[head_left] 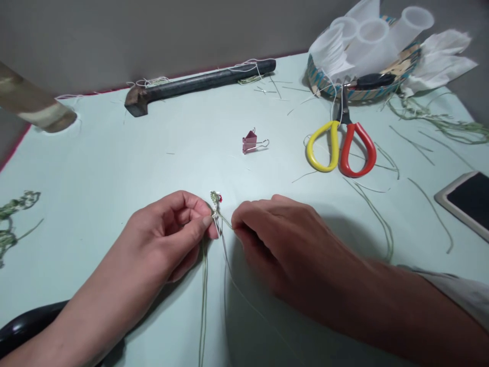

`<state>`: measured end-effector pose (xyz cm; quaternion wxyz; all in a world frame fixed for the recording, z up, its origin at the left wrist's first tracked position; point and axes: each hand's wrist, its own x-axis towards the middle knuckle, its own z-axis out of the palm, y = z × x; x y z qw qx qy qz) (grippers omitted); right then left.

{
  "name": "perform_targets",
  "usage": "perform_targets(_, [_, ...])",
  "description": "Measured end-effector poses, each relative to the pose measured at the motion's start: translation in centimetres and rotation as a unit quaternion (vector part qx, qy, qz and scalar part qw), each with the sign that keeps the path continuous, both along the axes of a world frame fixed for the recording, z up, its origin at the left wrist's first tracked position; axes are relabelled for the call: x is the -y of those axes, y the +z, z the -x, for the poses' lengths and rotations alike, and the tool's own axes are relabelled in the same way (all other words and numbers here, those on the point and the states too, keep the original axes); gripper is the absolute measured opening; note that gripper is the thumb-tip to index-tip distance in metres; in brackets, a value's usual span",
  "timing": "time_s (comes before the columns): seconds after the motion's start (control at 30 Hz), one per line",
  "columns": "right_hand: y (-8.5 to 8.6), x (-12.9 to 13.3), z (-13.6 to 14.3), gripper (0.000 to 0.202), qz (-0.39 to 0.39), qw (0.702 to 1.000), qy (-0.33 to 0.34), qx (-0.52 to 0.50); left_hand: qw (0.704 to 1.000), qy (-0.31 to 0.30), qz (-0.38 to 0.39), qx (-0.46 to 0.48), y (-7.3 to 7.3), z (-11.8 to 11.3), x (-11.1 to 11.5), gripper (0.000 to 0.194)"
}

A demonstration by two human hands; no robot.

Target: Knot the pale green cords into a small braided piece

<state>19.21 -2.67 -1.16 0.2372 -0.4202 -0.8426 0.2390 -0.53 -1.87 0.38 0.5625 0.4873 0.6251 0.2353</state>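
Note:
Between my hands is a small knotted cord piece [215, 200] in green and white, with a bit of red at its upper end. My left hand [173, 232] pinches it between thumb and forefinger just below the knots. A green cord runs from the knots to the closed fingertips of my right hand [275, 239], which grip it. Long green cords [204, 300] hang down past my left fingers onto the table. A thin white cord [229, 270] trails toward the lower right. My right hand's fingertips are partly hidden behind its knuckles.
A hammer [206, 81] lies along the back edge. A binder clip [250, 142] stands mid-table. Scissors [342, 145] with yellow and red handles lean against a basket [362, 92] holding white plastic cups. A phone [468, 201] lies at right, knotted green cords [15, 214] at left.

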Motion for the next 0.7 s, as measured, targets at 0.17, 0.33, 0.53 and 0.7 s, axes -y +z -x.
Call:
perform_targets(0.17, [0.20,0.19,0.05,0.027,-0.016,1.000,-0.001,0.000,0.998,0.037,0.033,0.033,-0.32,0.52,0.03,0.016])
perform_targets(0.33, [0.24,0.17,0.22,0.030,-0.028,0.999,-0.008,-0.016,0.998,0.029,0.054,0.002,-0.22,0.69,-0.19,0.029])
perform_targets(0.53, [0.30,0.18,0.14,0.027,-0.020,1.000,-0.019,-0.009,0.996,0.031,0.083,-0.004,0.21,0.29,-0.17,0.027])
perform_targets(0.7, [0.39,0.31,-0.13,0.021,-0.012,0.999,-0.039,-0.010,0.996,0.026,0.081,-0.004,0.03,0.67,-0.05,0.027])
